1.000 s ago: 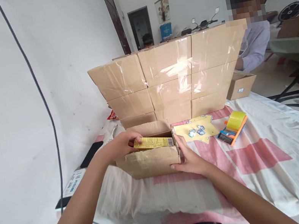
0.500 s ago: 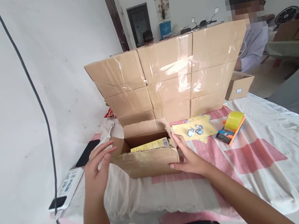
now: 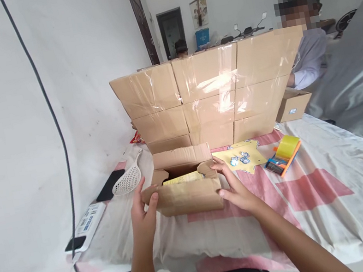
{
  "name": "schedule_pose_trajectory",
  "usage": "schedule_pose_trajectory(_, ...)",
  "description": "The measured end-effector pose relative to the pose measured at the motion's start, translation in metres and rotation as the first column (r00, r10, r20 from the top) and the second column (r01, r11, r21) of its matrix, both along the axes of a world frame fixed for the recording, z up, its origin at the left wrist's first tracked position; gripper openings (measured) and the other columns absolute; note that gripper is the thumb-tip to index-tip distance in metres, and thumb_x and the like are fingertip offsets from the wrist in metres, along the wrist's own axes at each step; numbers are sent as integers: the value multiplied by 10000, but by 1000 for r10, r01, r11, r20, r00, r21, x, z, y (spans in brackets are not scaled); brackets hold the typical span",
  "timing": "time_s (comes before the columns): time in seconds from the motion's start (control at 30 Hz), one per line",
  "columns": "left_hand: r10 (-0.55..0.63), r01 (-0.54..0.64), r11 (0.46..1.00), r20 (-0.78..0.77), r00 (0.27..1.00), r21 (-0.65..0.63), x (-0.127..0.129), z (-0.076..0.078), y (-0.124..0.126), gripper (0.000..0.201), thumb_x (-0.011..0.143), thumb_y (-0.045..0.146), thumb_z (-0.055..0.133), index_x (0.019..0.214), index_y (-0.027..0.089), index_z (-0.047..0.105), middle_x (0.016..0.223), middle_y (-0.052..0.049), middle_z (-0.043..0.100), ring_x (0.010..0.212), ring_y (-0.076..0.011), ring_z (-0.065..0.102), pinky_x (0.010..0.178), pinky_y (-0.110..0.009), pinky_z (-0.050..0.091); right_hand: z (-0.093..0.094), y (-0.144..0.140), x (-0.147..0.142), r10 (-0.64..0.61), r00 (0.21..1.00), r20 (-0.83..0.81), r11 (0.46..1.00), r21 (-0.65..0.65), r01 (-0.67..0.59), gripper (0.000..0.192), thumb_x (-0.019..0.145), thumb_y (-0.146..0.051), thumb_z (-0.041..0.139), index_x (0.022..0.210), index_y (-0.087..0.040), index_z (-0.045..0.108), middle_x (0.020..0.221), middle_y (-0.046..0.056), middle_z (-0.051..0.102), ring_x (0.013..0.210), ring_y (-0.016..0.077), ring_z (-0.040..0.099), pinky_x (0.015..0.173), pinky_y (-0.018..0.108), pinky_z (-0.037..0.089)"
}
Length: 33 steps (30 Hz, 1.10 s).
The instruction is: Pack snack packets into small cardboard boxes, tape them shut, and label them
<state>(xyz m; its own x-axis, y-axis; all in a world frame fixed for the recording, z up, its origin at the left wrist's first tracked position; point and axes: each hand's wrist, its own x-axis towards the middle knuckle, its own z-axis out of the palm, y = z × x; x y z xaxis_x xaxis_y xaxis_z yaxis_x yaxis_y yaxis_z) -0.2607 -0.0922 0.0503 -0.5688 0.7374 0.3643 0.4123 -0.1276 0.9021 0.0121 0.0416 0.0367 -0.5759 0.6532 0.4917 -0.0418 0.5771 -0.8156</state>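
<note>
A small cardboard box (image 3: 188, 198) stands on the cloth in front of me, its top not closed. Both short side flaps are folded partly inward, and the long back flap (image 3: 181, 156) stands up. Inside lies a yellow printed packet (image 3: 184, 178), partly hidden by the flaps and the front edge. My left hand (image 3: 144, 210) grips the box at its left front corner, thumb in front and fingers at the side. On the right side, my right hand (image 3: 234, 186) holds the box, fingertips by the right flap and thumb on the front corner.
Taped cartons (image 3: 208, 96) form a wall behind. Rightward lie yellow sticker sheets (image 3: 253, 154) and a tape dispenser (image 3: 283, 155). Leftward are a white slotted ladle (image 3: 128, 180), a dark phone (image 3: 107, 191) and a power strip (image 3: 89, 222). Another person (image 3: 310, 47) is beyond, near a small box (image 3: 292, 104).
My left hand has come in from beside the box to its left corner. The side flaps have folded inward, covering more of the packet. A grey-clothed figure at right has shifted.
</note>
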Motion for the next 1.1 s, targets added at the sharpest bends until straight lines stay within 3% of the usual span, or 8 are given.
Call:
schedule_pose_trajectory(0.1, 121, -124, 992, -106, 987, -28, 1, 6, 4, 684, 880, 499, 662, 1497, 311, 436, 1320, -104, 631, 1248, -288, 614, 1008, -454, 551, 1, -6, -6, -25, 998, -62, 999, -42, 22, 497, 956, -522, 601, 1372, -327, 413, 1659, 87, 241, 1567, 314, 183, 1253, 514, 242)
schedule_pose_trajectory(0.27, 71, -116, 991, -448, 891, -74, 3, 34, 15, 665, 897, 336, 598, 1531, 280, 407, 1643, -114, 330, 1521, -314, 312, 1177, -517, 398, 1, -6, -11, 14, 993, -117, 996, -90, -24, 778, 960, -424, 588, 1594, -354, 142, 1675, 91, 201, 1523, 299, 284, 1244, 524, 270)
schedule_pose_trajectory(0.33, -29, -48, 993, -605, 796, -110, 7, 48, 18, 623, 914, 233, 518, 1528, 273, 423, 1650, -84, 356, 1546, -297, 274, 1237, -553, 287, 3, -4, -9, 17, 995, -94, 996, -88, -25, 759, 956, -401, 586, 1598, -359, 185, 1670, 80, 216, 1531, 307, 261, 1245, 532, 260)
schedule_pose_trajectory(0.43, -155, -1, 979, -750, 644, -203, 20, 60, 22, 453, 953, 183, 427, 1340, 306, 627, 1473, -26, 604, 1455, -270, 453, 1261, -601, 173, 8, -1, -6, 23, 997, -71, 1000, 1, -23, 547, 957, -387, 576, 1484, -353, 433, 1587, 75, 347, 1510, 311, 297, 1241, 531, 259)
schedule_pose_trajectory(0.53, -216, -15, 960, -775, 594, -279, 32, 55, 23, 375, 1023, 294, 399, 1257, 301, 692, 1383, -23, 677, 1366, -266, 562, 1260, -609, 174, 11, -1, -3, 25, 999, -30, 998, 65, -23, 384, 979, -395, 547, 1356, -327, 564, 1556, 84, 380, 1499, 315, 319, 1235, 530, 267)
schedule_pose_trajectory(0.63, -240, -17, 952, -781, 576, -304, 36, 43, 20, 432, 1034, 398, 405, 1382, 262, 624, 1488, -51, 584, 1424, -276, 505, 1219, -553, 319, 11, -2, -2, 27, 1000, -13, 997, 76, -26, 400, 993, -410, 538, 1385, -327, 541, 1600, 84, 338, 1523, 311, 289, 1234, 521, 277)
schedule_pose_trajectory(0.73, -265, -24, 944, -798, 542, -330, 35, 38, 19, 517, 1007, 492, 464, 1447, 244, 570, 1531, -59, 531, 1448, -301, 472, 1210, -556, 342, 10, -2, -2, 27, 1000, -9, 997, 79, -26, 406, 999, -433, 535, 1390, -323, 532, 1622, 85, 318, 1531, 306, 280, 1235, 512, 278)
schedule_pose_trajectory(1.1, -288, -100, 922, -836, 467, -373, 44, 53, 31, 729, 803, 728, 665, 1325, 218, 671, 1445, -114, 616, 1303, -381, 575, 1121, -573, 435, 14, 7, -7, -28, 999, 28, 992, 123, 25, 350, 1013, -429, 536, 1335, -304, 591, 1600, 89, 392, 1491, 288, 364, 1222, 516, 297)
